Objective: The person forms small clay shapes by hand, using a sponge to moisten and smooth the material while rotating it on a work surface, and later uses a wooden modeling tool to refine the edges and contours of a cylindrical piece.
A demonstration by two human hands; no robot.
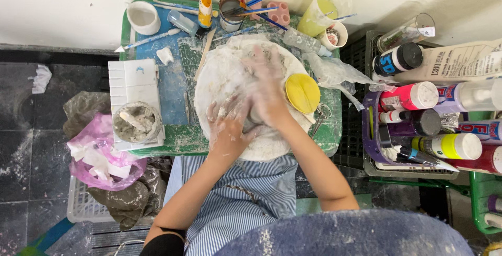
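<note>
Right of the right hand (269, 91) stand labelled paint bottles (410, 96) — pink, yellow, black-capped — in a purple tray (370, 146), behind them a cream tube (457, 60) lying flat.

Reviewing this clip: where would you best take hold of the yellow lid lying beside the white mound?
Grip the yellow lid by its rim, pinching across the disc, coming from its right side. It lies flat and round, so only the edge offers purchase. The right hand and white mound crowd its left; the right edge by the crumpled plastic looks freer.
</note>
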